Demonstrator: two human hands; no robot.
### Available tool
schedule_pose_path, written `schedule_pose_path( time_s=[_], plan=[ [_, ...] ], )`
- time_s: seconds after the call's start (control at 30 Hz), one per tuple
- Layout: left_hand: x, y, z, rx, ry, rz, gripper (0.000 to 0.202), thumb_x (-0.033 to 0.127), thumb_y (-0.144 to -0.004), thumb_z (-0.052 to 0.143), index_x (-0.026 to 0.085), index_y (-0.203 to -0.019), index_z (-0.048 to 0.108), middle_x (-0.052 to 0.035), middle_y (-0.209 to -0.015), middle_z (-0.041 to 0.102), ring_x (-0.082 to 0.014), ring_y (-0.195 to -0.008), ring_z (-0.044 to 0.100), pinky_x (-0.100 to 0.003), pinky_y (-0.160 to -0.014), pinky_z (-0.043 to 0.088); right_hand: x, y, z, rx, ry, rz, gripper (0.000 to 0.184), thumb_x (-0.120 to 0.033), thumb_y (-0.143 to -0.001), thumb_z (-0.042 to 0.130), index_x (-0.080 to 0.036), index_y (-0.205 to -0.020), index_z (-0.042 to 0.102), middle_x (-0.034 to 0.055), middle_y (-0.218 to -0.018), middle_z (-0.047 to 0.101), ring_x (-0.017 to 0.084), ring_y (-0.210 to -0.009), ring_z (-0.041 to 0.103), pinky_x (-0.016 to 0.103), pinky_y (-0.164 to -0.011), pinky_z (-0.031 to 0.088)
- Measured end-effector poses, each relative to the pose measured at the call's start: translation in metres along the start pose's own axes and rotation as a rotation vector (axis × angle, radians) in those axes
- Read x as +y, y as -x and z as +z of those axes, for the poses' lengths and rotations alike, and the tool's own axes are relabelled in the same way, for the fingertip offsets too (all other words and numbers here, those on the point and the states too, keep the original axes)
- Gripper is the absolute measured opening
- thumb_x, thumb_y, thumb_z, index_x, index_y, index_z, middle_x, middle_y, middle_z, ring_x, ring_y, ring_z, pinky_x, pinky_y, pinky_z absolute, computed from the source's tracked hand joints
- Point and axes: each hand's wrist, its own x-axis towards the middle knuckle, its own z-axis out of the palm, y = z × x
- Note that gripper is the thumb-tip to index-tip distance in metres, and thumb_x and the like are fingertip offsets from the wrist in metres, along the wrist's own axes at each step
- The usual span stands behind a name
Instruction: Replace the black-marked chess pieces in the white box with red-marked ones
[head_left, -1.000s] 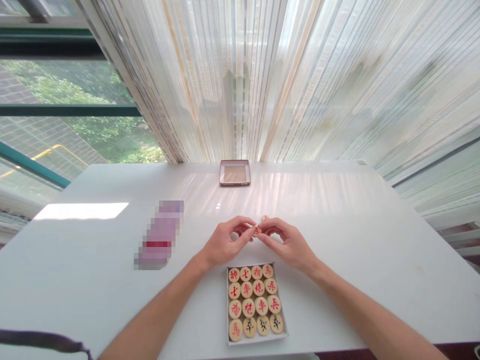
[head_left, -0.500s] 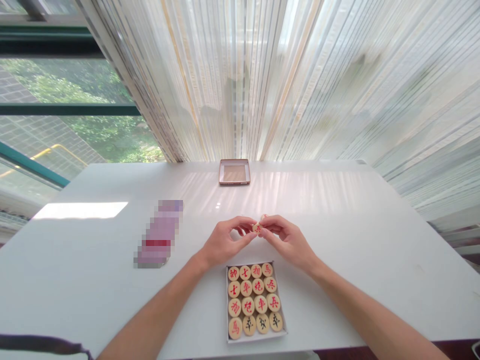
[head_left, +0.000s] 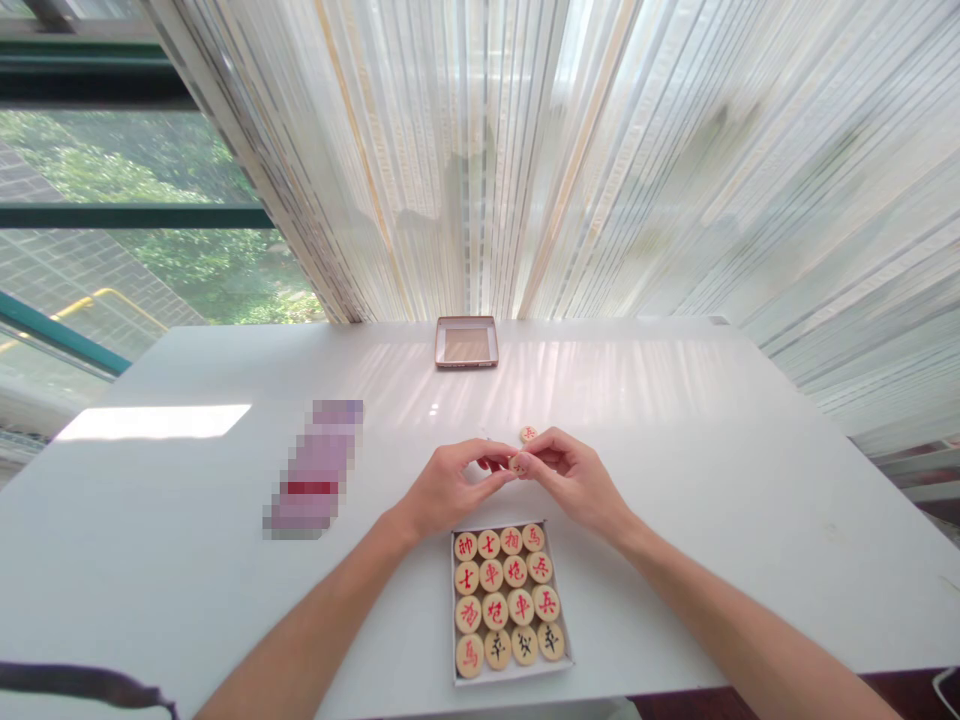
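My left hand [head_left: 450,487] and my right hand [head_left: 570,482] meet above the white table [head_left: 675,480], fingertips pinched together round a small round wooden chess piece [head_left: 516,464] with a red mark. It is mostly hidden by the fingers. A second loose piece [head_left: 529,434] lies on the table just beyond my right hand's fingers. Right below my hands a shallow white box [head_left: 510,674] holds several round wooden pieces with red characters, and a few with black ones in its near row.
A small brown-rimmed tray [head_left: 466,343] sits at the table's far edge by the striped curtain. A blurred purple object with a red band [head_left: 315,470] lies to the left. A dark strap [head_left: 82,682] crosses the lower left corner.
The pinched piece has sunk a little toward the table and turned, so its red face shows less. The loose piece behind my right hand is now plainly in view.
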Motion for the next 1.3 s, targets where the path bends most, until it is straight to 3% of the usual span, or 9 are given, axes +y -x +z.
schedule_pose_path(
  time_s=[0.43,0.77,0.97,1.13,1.3],
  plan=[
    [-0.0019,-0.0021,-0.0036,0.031,0.055,-0.046,0.024,0.033,-0.093,0.068,0.021,-0.114,0.071,-0.0050,-0.103,0.076,-0.0177,-0.089,0.069,-0.033,-0.087,0.057,-0.0012,-0.0015,0.0003,-0.060,0.005,-0.097,0.019,-0.037,-0.095,0.068,-0.025,-0.110,0.067,0.0061,-0.111,0.071,0.021,-0.104,0.071,0.040,-0.097,0.059],
    [-0.0074,-0.0030,-0.0014,0.000,0.225,-0.136,0.027,0.038,-0.090,0.072,0.019,-0.109,0.067,-0.0062,-0.097,0.075,-0.0197,-0.091,0.073,-0.034,-0.086,0.059,-0.0054,0.0010,0.0024,-0.047,0.152,-0.162,0.016,-0.035,-0.097,0.065,-0.024,-0.109,0.068,0.0056,-0.102,0.074,0.021,-0.096,0.072,0.040,-0.093,0.060],
    [-0.0076,-0.0027,0.0002,0.014,0.321,-0.224,0.029,0.041,-0.087,0.076,0.019,-0.101,0.064,-0.0041,-0.088,0.076,-0.0179,-0.072,0.075,-0.033,-0.075,0.061,-0.0036,0.0022,0.0032,-0.026,0.295,-0.241,0.012,-0.031,-0.098,0.062,-0.027,-0.107,0.068,0.0036,-0.094,0.075,0.021,-0.085,0.072,0.043,-0.087,0.060],
    [-0.0053,-0.0035,0.0015,0.041,0.383,-0.236,0.028,0.041,-0.087,0.077,0.017,-0.096,0.067,-0.0046,-0.085,0.077,-0.0192,-0.074,0.076,-0.034,-0.075,0.063,-0.0032,0.0016,0.0036,-0.009,0.368,-0.311,0.010,-0.026,-0.097,0.061,-0.028,-0.104,0.068,0.0024,-0.091,0.074,0.020,-0.081,0.070,0.044,-0.091,0.058],
    [-0.0048,-0.0042,0.0024,0.043,0.465,-0.221,0.024,0.037,-0.087,0.077,0.015,-0.095,0.071,-0.0063,-0.092,0.078,-0.0219,-0.087,0.077,-0.040,-0.087,0.064,-0.0013,0.0010,0.0033,-0.014,0.352,-0.317,0.014,-0.023,-0.096,0.061,-0.028,-0.107,0.068,0.0030,-0.096,0.073,0.020,-0.084,0.070,0.043,-0.091,0.057]
  ],
)
